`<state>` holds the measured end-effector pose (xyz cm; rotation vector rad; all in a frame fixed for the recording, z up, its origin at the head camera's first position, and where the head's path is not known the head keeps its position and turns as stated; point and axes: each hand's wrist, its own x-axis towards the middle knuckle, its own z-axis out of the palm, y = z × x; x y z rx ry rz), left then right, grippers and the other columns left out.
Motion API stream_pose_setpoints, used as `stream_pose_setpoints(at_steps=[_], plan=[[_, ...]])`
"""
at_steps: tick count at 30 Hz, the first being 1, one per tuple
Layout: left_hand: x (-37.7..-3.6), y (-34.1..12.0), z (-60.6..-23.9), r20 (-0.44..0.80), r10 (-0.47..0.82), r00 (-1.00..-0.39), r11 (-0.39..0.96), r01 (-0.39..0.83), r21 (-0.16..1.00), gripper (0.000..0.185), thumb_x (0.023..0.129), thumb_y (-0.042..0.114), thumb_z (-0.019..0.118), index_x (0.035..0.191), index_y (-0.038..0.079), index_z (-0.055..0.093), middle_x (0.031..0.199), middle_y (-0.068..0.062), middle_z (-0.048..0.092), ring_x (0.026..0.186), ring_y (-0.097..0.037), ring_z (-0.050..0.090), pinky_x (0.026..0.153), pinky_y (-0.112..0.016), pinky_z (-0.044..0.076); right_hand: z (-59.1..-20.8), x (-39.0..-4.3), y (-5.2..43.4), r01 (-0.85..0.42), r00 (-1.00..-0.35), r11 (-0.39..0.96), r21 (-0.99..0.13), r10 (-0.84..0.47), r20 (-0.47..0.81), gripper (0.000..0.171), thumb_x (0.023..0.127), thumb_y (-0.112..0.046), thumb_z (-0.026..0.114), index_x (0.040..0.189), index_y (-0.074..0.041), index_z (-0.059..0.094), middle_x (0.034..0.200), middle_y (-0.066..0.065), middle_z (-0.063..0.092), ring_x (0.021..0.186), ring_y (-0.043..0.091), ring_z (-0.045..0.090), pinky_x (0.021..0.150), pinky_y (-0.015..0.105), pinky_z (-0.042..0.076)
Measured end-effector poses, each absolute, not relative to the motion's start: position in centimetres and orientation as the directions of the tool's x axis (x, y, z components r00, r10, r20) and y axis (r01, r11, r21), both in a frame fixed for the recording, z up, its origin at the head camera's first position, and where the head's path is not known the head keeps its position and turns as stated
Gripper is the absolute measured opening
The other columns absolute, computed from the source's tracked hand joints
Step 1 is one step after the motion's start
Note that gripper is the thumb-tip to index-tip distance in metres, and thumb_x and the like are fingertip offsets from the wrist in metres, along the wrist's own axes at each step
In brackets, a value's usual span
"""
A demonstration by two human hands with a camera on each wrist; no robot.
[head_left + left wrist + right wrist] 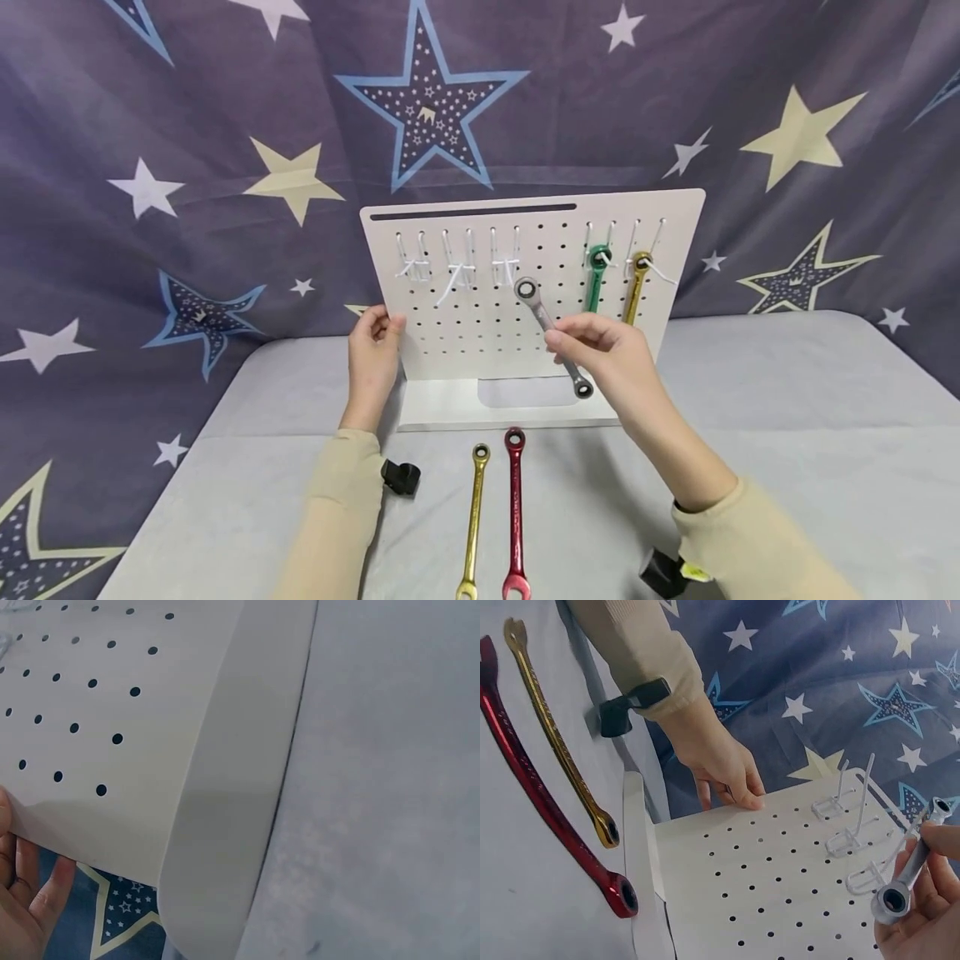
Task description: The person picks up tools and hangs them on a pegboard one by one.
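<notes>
Right hand (611,354) pinching a silver ratchet wrench (551,335), left hand (373,350) gripping the white perforated pegboard's (487,333) edge.

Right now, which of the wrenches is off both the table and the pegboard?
The silver wrench, pinched in the right hand; the others hang or lie flat.

Light is even and soft across all three views, fairly bright, with no single source showing; shadows stay faint, only a thin soft one beside the red wrench (514,508) on the table (787,467). The white pegboard (480,333) reads clean without blown highlights; a mild sheen runs along the silver wrench (551,335) (its ring end glints in the right wrist view). The head view bows at its edges; the left wrist view is close, and the fingers (52,889) at its corner look soft.
</notes>
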<state>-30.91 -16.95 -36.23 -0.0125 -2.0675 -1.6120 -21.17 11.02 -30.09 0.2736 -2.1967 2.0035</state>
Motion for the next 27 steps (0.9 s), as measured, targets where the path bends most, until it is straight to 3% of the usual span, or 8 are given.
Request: stream_pose_setpoints(at_steps=[12, 27], plan=[[-31.1, -17.2, -36.5, 0.385, -0.309, -0.870, 0.312, 0.289, 0.905, 0.020, 0.097, 0.011, 0.065, 0.109, -0.004, 0.062, 0.090, -0.008, 0.056, 0.083, -0.012, 0.049, 0.076, -0.021, 0.039, -29.9, -22.5, 9.6, -0.200, -0.980, 0.083, -0.976, -0.029, 0.198, 0.015, 0.091, -0.021, 0.074, 0.100, -0.009, 0.071, 0.084, -0.005, 0.070, 0.079, 0.014, 0.063, 0.078, 0.030, 0.050], [-30.8, -17.5, -36.7, 0.313, -0.306, -0.899, 0.350, 0.200, 0.915, 0.024, 0.099, 0.024, 0.063, 0.115, 0.007, 0.062, 0.104, -0.010, 0.063, 0.096, -0.021, 0.054, 0.083, -0.034, 0.040, -31.5, -25.4, 7.9, -0.108, -0.987, 0.054, -0.993, 0.112, 0.113, 0.024, 0.092, -0.025, 0.073, 0.107, -0.007, 0.070, 0.086, -0.008, 0.070, 0.079, 0.009, 0.065, 0.073, 0.025, 0.045]])
